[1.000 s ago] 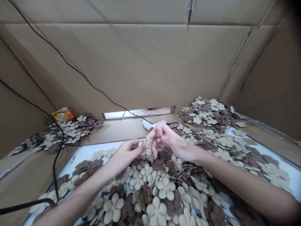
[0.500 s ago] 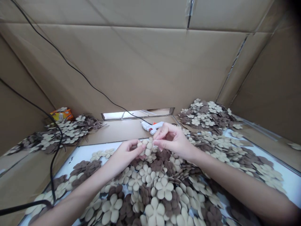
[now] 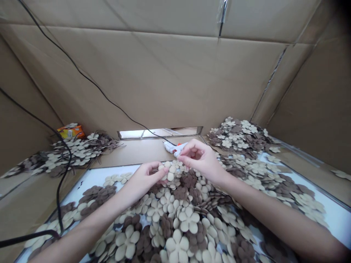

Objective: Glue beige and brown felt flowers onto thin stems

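Between the thumb and fingers of my left hand is a cream five-petalled fabric flower, held over the middle of the heap. My right hand is raised just to the right of that flower and apart from it. Its thumb and forefinger are pinched together; whatever is between them is too small to make out. Behind my right fingertips lies a white glue gun, partly covered by the hand. Under both hands spreads a heap of loose cream and brown flowers.
Cardboard walls enclose the workspace, with a slot low at the back. More flowers are piled at the back right and back left, near an orange box. A black cable hangs across the left.
My right hand has drawn slightly up and away from the flower, leaving a gap. My left hand keeps hold of the flower. The whole view has shifted a little.
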Demonstrator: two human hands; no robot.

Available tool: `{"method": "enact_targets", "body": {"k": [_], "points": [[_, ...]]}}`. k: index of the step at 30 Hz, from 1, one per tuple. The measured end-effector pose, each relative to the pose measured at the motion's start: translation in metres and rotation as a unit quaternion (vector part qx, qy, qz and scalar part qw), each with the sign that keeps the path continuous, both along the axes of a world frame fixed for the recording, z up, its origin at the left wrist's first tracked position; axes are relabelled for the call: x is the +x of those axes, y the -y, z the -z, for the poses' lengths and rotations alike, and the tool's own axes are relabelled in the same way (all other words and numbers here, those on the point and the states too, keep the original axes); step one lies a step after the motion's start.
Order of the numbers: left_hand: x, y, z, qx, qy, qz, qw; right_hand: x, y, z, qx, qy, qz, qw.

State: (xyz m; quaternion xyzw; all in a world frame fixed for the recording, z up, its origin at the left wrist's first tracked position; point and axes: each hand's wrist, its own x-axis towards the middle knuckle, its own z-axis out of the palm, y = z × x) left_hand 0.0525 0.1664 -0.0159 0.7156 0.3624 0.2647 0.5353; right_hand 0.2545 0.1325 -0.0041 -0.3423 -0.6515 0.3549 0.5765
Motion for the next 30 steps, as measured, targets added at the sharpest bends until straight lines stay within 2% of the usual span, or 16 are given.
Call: {"method": "enact_targets", "body": {"k": [18, 30], "points": [[0.002, -0.002, 0.006, -0.017, 0.024, -0.006, 1.000, 0.012, -0.009, 0.010, 0.045, 0.077, 0.046, 0.995], [0.000, -0.002, 0.009, -0.025, 0.014, -0.006, 1.000, 0.014, -0.011, 0.018, 0.081, 0.015, 0.007, 0.997]]}}
